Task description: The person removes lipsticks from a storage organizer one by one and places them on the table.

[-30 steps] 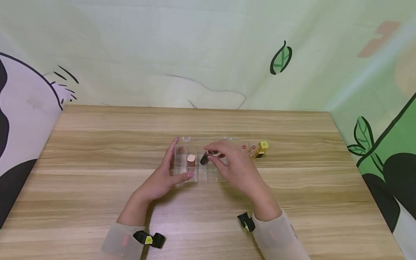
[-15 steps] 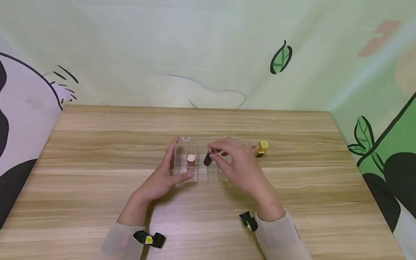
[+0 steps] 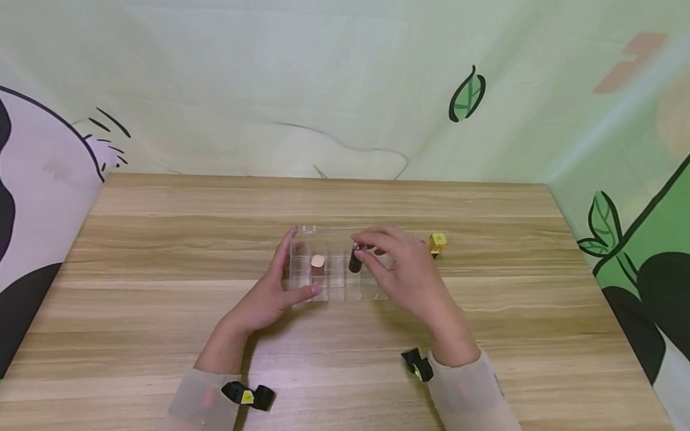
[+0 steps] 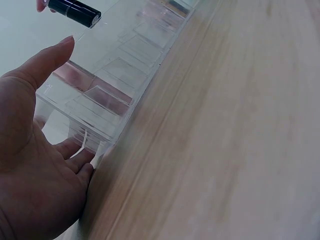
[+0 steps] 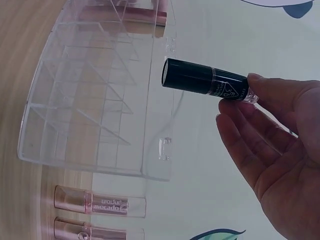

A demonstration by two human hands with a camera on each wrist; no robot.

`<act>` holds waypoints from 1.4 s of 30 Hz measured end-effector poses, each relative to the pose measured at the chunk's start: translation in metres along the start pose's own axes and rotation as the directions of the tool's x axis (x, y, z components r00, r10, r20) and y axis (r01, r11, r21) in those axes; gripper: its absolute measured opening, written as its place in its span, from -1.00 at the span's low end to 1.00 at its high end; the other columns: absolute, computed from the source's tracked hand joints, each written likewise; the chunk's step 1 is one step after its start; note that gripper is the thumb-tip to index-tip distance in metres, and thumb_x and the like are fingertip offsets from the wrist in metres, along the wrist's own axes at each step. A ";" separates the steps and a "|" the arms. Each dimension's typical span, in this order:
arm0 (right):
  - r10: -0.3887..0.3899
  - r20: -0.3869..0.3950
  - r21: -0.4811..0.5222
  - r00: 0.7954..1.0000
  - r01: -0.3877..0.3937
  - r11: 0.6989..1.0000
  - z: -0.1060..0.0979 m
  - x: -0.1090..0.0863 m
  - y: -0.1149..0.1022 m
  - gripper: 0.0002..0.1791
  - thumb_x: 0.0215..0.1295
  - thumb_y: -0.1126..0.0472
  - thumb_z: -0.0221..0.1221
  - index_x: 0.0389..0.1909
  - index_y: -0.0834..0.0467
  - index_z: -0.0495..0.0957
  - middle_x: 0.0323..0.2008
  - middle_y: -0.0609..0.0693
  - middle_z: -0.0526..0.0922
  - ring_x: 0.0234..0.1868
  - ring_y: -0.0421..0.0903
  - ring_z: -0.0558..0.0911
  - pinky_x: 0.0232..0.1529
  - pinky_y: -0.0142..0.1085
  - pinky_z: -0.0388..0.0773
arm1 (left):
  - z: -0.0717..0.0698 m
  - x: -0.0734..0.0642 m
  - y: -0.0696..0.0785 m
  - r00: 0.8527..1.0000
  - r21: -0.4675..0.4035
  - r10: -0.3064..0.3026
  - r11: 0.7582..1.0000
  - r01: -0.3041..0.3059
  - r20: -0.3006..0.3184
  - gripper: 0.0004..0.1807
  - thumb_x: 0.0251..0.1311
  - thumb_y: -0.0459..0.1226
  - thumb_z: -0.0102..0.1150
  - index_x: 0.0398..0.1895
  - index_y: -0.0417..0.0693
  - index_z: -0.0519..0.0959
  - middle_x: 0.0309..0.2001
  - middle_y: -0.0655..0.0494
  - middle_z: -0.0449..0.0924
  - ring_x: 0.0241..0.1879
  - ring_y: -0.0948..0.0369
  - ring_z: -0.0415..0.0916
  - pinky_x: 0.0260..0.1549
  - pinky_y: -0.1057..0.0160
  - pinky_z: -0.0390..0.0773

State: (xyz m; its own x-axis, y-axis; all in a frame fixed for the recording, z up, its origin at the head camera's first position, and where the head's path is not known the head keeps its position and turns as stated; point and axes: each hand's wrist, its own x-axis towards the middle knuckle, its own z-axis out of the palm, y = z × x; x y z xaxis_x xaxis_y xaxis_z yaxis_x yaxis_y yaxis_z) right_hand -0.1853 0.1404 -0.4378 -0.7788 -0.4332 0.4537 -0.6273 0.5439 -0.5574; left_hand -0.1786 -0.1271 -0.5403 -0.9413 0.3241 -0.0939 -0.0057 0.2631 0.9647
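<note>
Above clear compartmented plastic box (image 3: 335, 292), near-vertical glossy black tube (image 5: 200, 79) pointing down, right fingers (image 5: 240, 142) pinching it, left fingers (image 4: 49, 61) gripping box edge

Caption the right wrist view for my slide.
The right hand pinches a black tube above a clear, divided organizer.

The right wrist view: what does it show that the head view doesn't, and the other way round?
Only the right wrist view: readable lettering, such as "avocado" on a slim pink-and-clear cylindrical tube.

Only the head view: a small square-topped gold container, both pale sleeves and most of the left hand.

Both: the right hand with a glossy black cylindrical tube in its grip, and a clear plastic compartment box.
</note>
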 end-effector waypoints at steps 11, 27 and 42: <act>0.040 -0.001 0.019 0.999 -0.040 0.999 -0.008 -0.001 0.003 -0.74 0.44 0.32 0.37 0.09 0.24 0.76 0.02 0.09 0.77 -0.13 -0.02 0.76 -0.19 -0.11 0.73 | 0.000 0.001 -0.001 1.000 0.004 0.007 1.000 -0.007 -0.001 0.28 0.31 -0.09 0.51 0.74 0.59 -0.32 0.71 -0.03 -0.04 0.70 -0.18 -0.23 0.58 -0.39 -0.23; 0.121 -0.024 0.037 0.992 -0.120 0.992 -0.020 -0.004 0.011 -0.73 0.46 0.31 0.36 0.13 0.24 0.75 0.01 0.08 0.76 -0.15 -0.04 0.77 -0.23 -0.21 0.75 | 0.001 -0.001 0.001 1.000 -0.005 0.002 1.000 -0.002 0.005 0.28 0.30 -0.08 0.52 0.69 0.75 -0.33 0.70 0.02 -0.04 0.71 -0.14 -0.25 0.59 -0.37 -0.24; 0.154 -0.044 0.018 0.987 -0.153 0.988 -0.026 -0.004 0.016 -0.73 0.46 0.29 0.37 0.11 0.23 0.76 -0.01 0.05 0.75 -0.17 -0.06 0.75 -0.28 -0.20 0.70 | 0.000 -0.001 0.004 1.000 0.001 -0.008 1.000 0.008 0.005 0.28 0.31 -0.07 0.52 0.69 0.77 -0.33 0.70 0.03 -0.04 0.71 -0.14 -0.24 0.59 -0.36 -0.21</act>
State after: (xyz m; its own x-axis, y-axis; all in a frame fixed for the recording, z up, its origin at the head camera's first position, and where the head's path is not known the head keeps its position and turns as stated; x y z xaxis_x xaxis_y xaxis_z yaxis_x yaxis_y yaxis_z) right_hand -0.1920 0.1701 -0.4303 -0.8651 -0.3122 0.3927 -0.5005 0.5909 -0.6327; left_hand -0.1775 -0.1270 -0.5366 -0.9395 0.3269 -0.1026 -0.0126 0.2662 0.9638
